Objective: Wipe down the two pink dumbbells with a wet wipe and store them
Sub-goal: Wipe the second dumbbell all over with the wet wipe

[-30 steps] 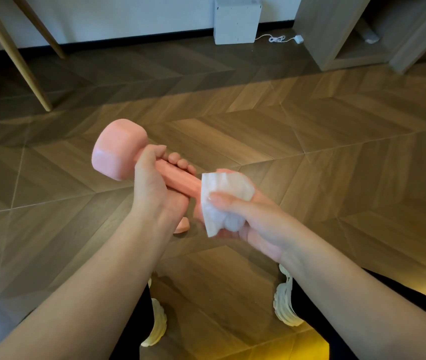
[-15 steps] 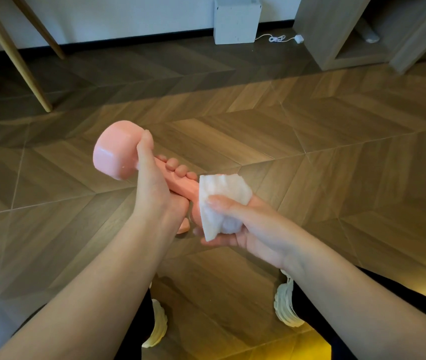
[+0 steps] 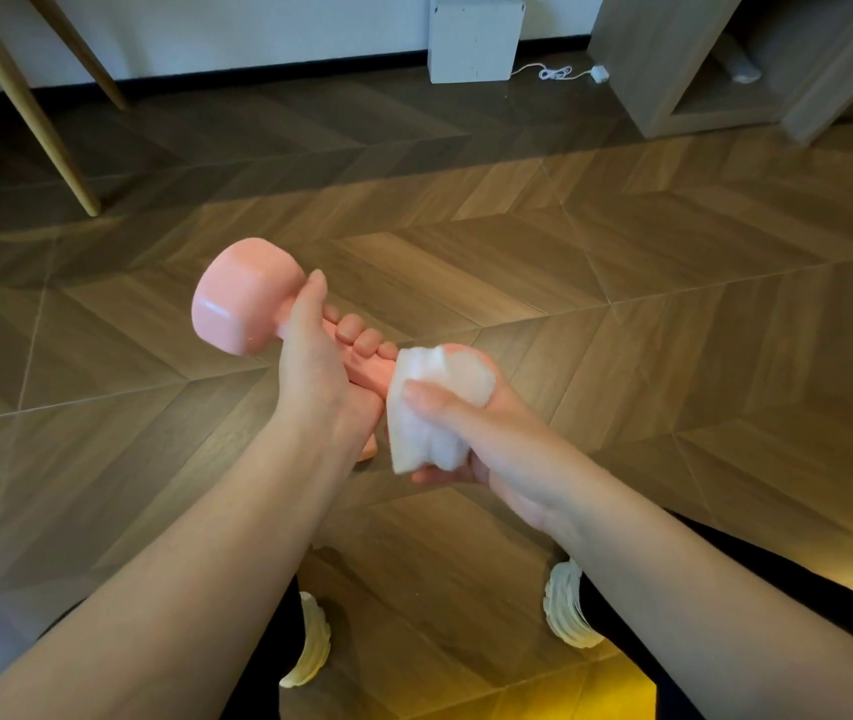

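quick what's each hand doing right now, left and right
Left hand: closed around the handle of the pink dumbbell, holding it up.
Right hand: closed on the white wipe, pressed over the dumbbell's near end.

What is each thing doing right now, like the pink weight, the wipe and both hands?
pink dumbbell: held up off the floor, tilted, near end covered by the wipe.
wet wipe: crumpled, wrapped over the dumbbell's near end.
left hand: closed around the dumbbell's handle.
right hand: closed, pressing the wipe on the dumbbell.
white cable: lying loose on the floor.
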Action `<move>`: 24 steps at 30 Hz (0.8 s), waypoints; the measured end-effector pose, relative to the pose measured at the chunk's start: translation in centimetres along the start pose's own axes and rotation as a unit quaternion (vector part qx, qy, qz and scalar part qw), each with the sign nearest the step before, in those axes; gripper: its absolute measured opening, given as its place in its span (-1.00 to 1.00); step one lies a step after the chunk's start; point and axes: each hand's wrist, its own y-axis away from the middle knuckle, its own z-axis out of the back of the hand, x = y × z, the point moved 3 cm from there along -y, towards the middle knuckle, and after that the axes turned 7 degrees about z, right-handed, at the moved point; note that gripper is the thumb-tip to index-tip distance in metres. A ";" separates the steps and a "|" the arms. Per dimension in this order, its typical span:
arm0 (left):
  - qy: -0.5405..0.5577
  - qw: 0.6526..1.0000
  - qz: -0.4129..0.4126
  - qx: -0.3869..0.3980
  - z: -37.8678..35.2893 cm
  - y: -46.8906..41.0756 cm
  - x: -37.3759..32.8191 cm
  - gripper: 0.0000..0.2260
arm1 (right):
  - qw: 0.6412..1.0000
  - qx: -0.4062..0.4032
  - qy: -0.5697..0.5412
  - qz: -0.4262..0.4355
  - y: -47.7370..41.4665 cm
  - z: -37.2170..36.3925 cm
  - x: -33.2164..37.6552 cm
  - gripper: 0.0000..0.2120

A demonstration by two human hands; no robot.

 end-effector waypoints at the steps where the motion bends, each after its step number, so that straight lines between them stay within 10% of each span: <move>1: -0.006 1.000 0.000 0.001 0.0 0.0 0.1 -0.64 | 1.000 -0.004 0.006 -0.003 0.0 -0.1 -0.1 -0.65; 7: -0.003 1.000 -0.011 0.001 0.0 -0.1 -0.5 -0.64 | 0.993 0.094 -0.062 -0.030 0.0 0.2 0.6 -0.62; 13: -0.001 1.000 -0.026 -0.008 -0.1 0.3 -0.3 -0.65 | 0.995 -0.016 0.093 0.015 -0.5 0.1 -0.4 -0.42; 16: -0.002 1.000 -0.022 -0.001 -0.3 0.3 -0.4 -0.65 | 0.999 0.005 0.045 0.018 -0.5 -0.1 0.0 -0.65; 24: 0.019 1.000 -0.012 0.008 0.3 0.4 -0.9 -0.65 | 0.987 0.101 -0.102 -0.076 0.2 0.3 0.3 -0.51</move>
